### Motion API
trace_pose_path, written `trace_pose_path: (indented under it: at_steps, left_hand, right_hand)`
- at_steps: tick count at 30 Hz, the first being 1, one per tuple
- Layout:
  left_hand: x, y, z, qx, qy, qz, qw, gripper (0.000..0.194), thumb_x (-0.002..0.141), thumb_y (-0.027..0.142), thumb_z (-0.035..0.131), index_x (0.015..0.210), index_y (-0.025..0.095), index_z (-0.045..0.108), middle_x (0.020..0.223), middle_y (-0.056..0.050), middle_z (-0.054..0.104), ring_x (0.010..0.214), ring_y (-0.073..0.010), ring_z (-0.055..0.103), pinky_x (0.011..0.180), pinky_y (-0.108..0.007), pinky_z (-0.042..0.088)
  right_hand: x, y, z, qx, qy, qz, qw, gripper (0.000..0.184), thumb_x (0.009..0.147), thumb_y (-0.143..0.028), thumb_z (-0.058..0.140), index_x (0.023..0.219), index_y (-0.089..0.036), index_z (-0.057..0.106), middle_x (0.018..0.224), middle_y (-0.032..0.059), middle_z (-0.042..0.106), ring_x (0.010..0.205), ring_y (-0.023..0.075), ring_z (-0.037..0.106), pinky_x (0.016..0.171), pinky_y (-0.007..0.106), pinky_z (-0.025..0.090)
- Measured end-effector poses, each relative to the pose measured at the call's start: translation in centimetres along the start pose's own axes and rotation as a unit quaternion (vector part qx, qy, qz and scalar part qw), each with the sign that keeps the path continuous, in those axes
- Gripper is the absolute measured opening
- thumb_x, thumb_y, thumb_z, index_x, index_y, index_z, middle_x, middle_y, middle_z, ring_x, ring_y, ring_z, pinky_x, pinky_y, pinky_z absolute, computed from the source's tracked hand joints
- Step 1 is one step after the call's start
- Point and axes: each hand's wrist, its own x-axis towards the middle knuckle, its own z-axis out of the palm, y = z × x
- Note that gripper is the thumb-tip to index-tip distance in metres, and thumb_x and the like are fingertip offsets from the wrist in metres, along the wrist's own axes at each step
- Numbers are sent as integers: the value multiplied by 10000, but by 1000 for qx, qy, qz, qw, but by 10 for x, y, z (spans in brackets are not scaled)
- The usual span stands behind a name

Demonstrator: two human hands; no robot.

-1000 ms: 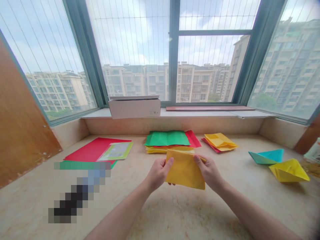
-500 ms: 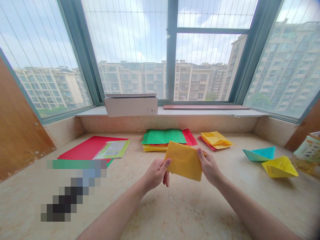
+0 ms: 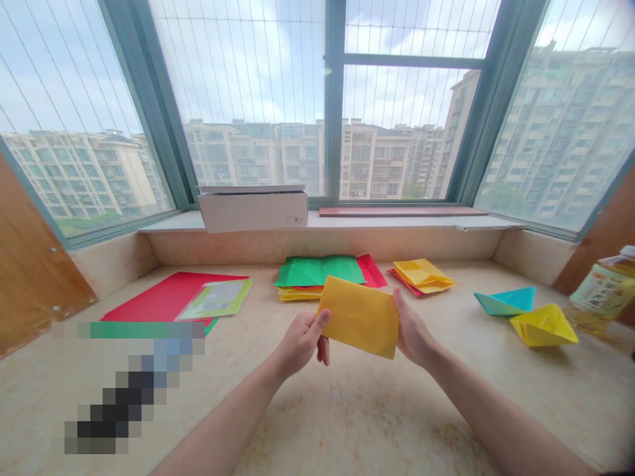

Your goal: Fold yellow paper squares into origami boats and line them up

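A folded sheet of yellow paper (image 3: pixel 360 320) is held up in front of me, tilted with its right side lower. My left hand (image 3: pixel 305 340) pinches its left edge, thumb on the front and fingers curled underneath. At the right edge is my right hand (image 3: pixel 414 330), its thumb upright along the edge and its fingers hidden behind the paper. Just beyond lies a stack of creased paper, with a green sheet (image 3: pixel 320 270) on top and a red sheet (image 3: pixel 372 271) sticking out. Folded yellow pieces (image 3: pixel 424 274) rest over red ones to the right of that stack.
On the right stand a blue paper boat (image 3: pixel 506 302), a yellow paper boat (image 3: pixel 544 327) and a bottle (image 3: pixel 602 291). Red sheets (image 3: pixel 153 297) and a clear packet (image 3: pixel 218 299) lie at left, near a pixelated patch. A white box (image 3: pixel 254 210) sits on the sill.
My right thumb has slid from the paper's front face to its right edge. The paper is turned slightly more towards me. The whole view has shifted a little, showing more of the bottle.
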Motion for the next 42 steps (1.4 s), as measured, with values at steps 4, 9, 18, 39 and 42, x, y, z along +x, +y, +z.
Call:
trace_pose_path:
  at_steps: [4, 9, 18, 39, 42]
  left_hand:
    - [1, -1, 0, -13, -6, -5, 1000, 674, 862, 717, 441, 682, 100, 645, 388, -44, 568, 323, -125, 505, 358, -207, 340]
    - [1, 0, 0, -32, 8, -8, 999, 644, 868, 693, 466, 739, 90, 654, 392, -39, 570, 328, -124, 508, 371, -208, 361]
    - [2, 0, -3, -126, 15, 2, 992, 727, 855, 761, 338, 788, 98, 628, 553, -52, 624, 381, -137, 566, 387, -230, 397]
    - [7, 1, -10, -149, 37, -37, 987, 509, 742, 536, 747, 1023, 114, 703, 946, -115, 746, 818, -254, 705, 728, -325, 532]
    - [5, 0, -8, -125, 9, -87, 988, 452, 756, 494, 750, 998, 114, 722, 919, -120, 751, 776, -247, 714, 674, -309, 534]
  right_hand:
    - [2, 1, -1, -21, 24, -3, 999, 558, 912, -635, 448, 1190, -203, 663, 1067, 113, 762, 1063, 331, 696, 811, 426, 592]
    - [1, 1, 0, -28, 12, -7, 1000, 584, 928, -639, 396, 1234, -205, 639, 1145, 113, 736, 1095, 321, 681, 816, 413, 587]
    - [1, -4, -3, -34, 21, -52, 998, 843, 822, -495, 684, 1521, -302, 253, 1133, 72, 739, 1016, 270, 709, 811, 386, 580]
    - [4, -23, -27, -183, -2, -132, 974, 725, 845, -796, 361, 1120, -244, 741, 1214, 98, 704, 1282, 336, 527, 1080, 479, 399]
    - [3, -24, -27, -206, -3, -137, 969, 608, 838, -698, 547, 1189, -226, 701, 1165, 107, 721, 1164, 331, 614, 993, 466, 475]
